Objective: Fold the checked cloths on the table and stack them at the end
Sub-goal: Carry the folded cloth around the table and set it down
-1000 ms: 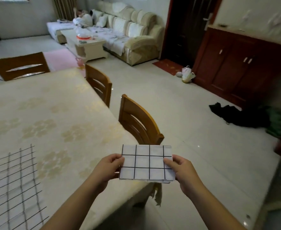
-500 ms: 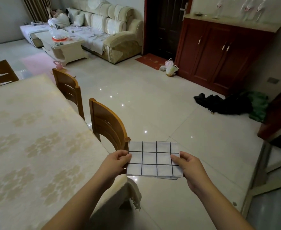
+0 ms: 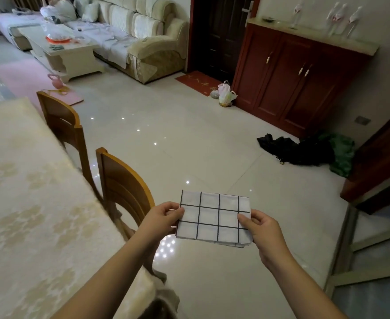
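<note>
A folded white cloth with a black check grid [image 3: 214, 217] hangs flat in the air, to the right of the table's corner and above the floor. My left hand [image 3: 164, 216] pinches its left edge and my right hand [image 3: 261, 226] pinches its right edge, thumbs on top. The table [image 3: 28, 203], under a cream flowered tablecloth, fills the left side. No other checked cloth is in view.
Two wooden chairs [image 3: 122, 180] stand along the table's right side, the nearer one just left of the cloth. Beyond lie shiny floor tiles, a dark heap of clothes [image 3: 304, 150], a red-brown cabinet [image 3: 293, 77], a sofa [image 3: 143, 35] and a low white table [image 3: 62, 49].
The view has swung to the right: the spread checked cloth at the table's lower left has left the frame. The folded cloth, held in both hands, moved right off the table corner.
</note>
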Demonstrator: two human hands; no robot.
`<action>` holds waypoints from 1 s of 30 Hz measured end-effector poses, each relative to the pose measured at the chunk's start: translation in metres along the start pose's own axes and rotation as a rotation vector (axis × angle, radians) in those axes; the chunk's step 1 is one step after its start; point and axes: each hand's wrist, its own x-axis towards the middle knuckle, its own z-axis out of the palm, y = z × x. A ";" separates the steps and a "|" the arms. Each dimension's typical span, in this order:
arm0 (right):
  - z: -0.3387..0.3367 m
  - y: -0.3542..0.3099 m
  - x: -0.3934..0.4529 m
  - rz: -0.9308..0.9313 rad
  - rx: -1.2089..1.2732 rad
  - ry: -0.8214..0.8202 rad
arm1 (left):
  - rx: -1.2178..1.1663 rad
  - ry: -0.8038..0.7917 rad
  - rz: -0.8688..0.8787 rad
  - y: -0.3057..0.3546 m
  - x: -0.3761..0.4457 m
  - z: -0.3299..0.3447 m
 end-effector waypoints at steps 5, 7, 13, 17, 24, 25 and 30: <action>-0.002 -0.019 0.039 -0.002 0.028 0.026 | -0.024 -0.017 -0.006 0.023 0.042 0.007; -0.004 -0.024 0.057 0.011 0.031 0.020 | -0.036 -0.013 -0.003 0.032 0.060 0.010; -0.013 -0.045 0.131 0.021 0.014 0.000 | -0.038 0.037 -0.002 0.055 0.124 0.025; -0.021 -0.063 0.192 0.022 0.020 -0.049 | -0.050 0.097 -0.016 0.075 0.167 0.040; -0.029 -0.104 0.284 0.043 0.021 -0.177 | -0.127 0.212 -0.041 0.108 0.229 0.060; -0.028 -0.110 0.296 0.043 0.015 -0.200 | -0.138 0.232 -0.038 0.113 0.235 0.061; -0.002 -0.132 0.346 0.055 -0.016 -0.285 | -0.196 0.316 -0.028 0.131 0.262 0.048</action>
